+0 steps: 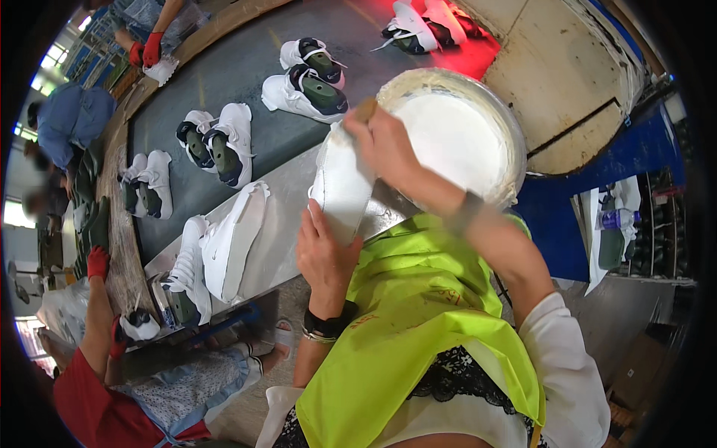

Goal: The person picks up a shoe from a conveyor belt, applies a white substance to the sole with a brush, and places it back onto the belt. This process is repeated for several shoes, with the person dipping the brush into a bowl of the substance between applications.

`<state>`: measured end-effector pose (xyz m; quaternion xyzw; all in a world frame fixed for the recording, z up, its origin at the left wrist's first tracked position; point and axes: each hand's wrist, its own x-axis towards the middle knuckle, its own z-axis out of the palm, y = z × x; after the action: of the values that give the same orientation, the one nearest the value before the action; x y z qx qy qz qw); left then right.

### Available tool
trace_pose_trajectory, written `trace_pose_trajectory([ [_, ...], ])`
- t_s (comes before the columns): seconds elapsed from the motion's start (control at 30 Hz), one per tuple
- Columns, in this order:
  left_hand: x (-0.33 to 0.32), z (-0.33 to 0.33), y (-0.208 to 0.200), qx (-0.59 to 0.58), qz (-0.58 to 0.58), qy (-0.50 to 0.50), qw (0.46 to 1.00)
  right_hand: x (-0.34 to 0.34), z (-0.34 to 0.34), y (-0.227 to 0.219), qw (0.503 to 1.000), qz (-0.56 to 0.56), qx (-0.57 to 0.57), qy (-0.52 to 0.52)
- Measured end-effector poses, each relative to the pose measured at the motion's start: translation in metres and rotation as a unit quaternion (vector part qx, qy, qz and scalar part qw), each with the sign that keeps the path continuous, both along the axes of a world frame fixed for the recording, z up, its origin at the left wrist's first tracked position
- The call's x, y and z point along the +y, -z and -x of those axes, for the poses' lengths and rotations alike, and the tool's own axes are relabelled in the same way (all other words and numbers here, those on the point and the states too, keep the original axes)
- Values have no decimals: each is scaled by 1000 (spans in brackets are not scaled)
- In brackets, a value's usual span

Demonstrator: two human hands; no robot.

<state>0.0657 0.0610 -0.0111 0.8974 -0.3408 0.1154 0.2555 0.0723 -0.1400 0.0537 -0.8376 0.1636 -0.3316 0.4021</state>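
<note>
My left hand (326, 250) grips one end of a white shoe (345, 179), its thumb and fingers pressed along the sides. The shoe is tilted up just left of a wide metal basin (515, 134) holding white liquid (448, 142). In my right hand (388, 145) is a small tan brush (366, 110), pinched at the shoe's far end. Its bristles are hidden. Left of my left hand, a white shoe (235, 243) lies on its side on the metal ledge, beside a laced white shoe (188, 272) with a green inside.
A dark conveyor belt (239, 67) carries several white shoes in pairs. Red light falls on shoes (441, 26) at the far end. At the left, a co-worker's red-gloved hand (98, 263) rests by the wooden edge; another person's red gloves (151, 51) work at the far left.
</note>
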Motion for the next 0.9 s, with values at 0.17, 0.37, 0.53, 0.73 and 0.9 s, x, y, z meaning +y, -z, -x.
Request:
trace_pose_trajectory([
  [0.17, 5, -6, 1, -27, 38, -15, 999, 19, 37, 3, 992, 46, 94, 72],
  [0.37, 12, -8, -8, 28, 22, -1, 999, 35, 57, -5, 997, 30, 23, 68],
  [0.53, 14, -12, -3, -22, 36, -15, 999, 27, 31, 11, 999, 35, -19, 30],
  [0.73, 11, -7, -3, 0, 23, -27, 999, 73, 50, 3, 996, -52, 44, -57],
  [0.9, 14, -4, -2, -13, -1, -22, 1000, 24, -30, -12, 996, -65, 64, -16],
])
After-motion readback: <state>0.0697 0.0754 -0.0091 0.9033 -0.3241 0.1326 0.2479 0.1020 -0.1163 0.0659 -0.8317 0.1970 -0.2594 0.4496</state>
